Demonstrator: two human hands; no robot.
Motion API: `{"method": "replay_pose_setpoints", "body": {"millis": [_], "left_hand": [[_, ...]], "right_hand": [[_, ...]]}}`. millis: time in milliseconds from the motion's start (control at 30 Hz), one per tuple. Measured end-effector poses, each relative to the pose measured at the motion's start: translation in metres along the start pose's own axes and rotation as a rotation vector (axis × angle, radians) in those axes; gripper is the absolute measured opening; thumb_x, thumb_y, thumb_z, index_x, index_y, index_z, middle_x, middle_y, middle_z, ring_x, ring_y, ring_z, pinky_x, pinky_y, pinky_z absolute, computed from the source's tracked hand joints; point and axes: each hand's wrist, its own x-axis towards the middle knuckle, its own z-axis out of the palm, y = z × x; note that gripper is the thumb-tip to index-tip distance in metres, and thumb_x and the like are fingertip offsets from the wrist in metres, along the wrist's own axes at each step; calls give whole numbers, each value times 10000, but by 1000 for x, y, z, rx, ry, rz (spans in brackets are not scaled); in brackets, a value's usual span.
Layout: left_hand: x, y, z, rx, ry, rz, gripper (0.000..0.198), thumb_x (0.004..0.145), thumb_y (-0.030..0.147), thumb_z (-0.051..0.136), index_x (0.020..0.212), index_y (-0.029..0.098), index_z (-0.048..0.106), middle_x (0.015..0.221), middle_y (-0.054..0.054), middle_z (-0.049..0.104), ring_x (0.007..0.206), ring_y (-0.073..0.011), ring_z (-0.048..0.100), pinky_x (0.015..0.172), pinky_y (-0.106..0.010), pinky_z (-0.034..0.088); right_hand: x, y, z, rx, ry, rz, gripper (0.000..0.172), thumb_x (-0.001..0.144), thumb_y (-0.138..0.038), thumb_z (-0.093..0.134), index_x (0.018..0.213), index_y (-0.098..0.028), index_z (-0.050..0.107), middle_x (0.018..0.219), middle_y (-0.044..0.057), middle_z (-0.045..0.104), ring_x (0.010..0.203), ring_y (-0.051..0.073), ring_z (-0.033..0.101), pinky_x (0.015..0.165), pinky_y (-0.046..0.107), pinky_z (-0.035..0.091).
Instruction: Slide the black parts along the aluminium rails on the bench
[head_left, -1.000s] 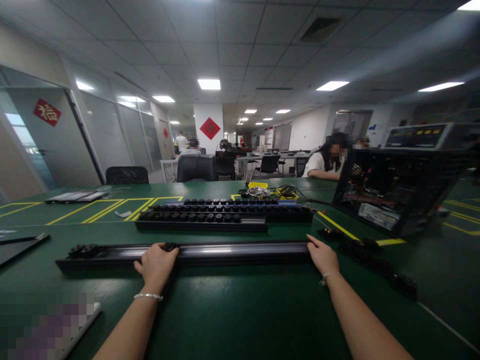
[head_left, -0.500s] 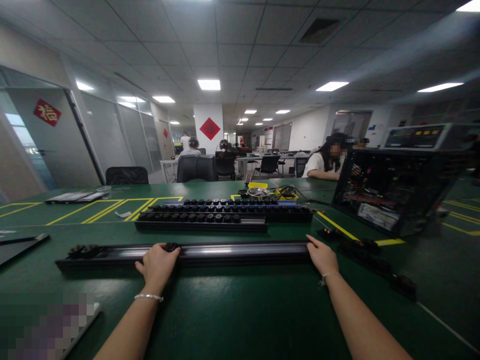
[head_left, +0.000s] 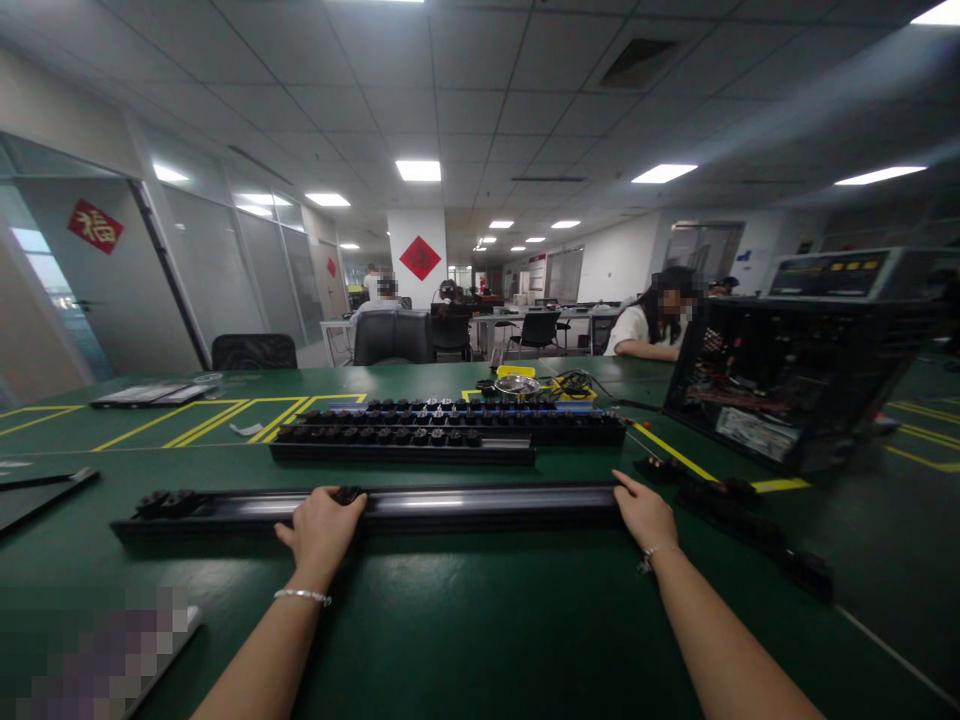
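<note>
A long black rail [head_left: 480,507] with a shiny metal channel lies crosswise on the green table in front of me. My left hand [head_left: 324,525] is closed on a small black part [head_left: 349,494] that sits in the channel, left of the middle; most of it is hidden by my fingers. At the rail's right end, my right hand [head_left: 646,512] grips the tip, with its index finger stretched along the back edge. Two similar black knobbed parts [head_left: 166,503] sit in the channel at the far left end.
Behind the rail stand more black rails [head_left: 405,452] filled with black parts. Loose black parts [head_left: 750,515] lie to the right, near an open computer case [head_left: 787,380]. A metal dish [head_left: 517,385] and cables [head_left: 576,383] lie farther back. A person [head_left: 649,325] sits across the table.
My left hand has slid slightly to the right along the rail with the small black part. The right hand and the rail have stayed in place.
</note>
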Motion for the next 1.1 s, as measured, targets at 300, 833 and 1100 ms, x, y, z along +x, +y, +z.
{"method": "replay_pose_setpoints", "body": {"millis": [300,833,1100], "left_hand": [[1,0,2,22,22,51,529,665,558,481,1013,169,571,1025,-154,636,1041,-349,525,990,-613,108],[-6,8,1,39,17,107,514,687,540,477,1005,148,567,1004,-159,646,1025,-321,541,1012,-556,125],[-7,8,2,11,27,109,511,678,543,484,997,152,566,1013,-161,642,1042,-326,534,1008,-551,126]], "right_hand": [[-3,-2,-3,5,-16,11,481,800,-375,332,1224,-279,538,1209,45,569,1016,221,551,827,323,435],[-2,-1,-1,8,-7,12,479,803,-382,330,1221,-280,541,1166,48,594,994,225,557,833,334,432],[-1,-1,-2,8,-10,12,477,801,-371,331,1221,-285,540,1218,40,564,1014,227,553,841,335,428]]}}
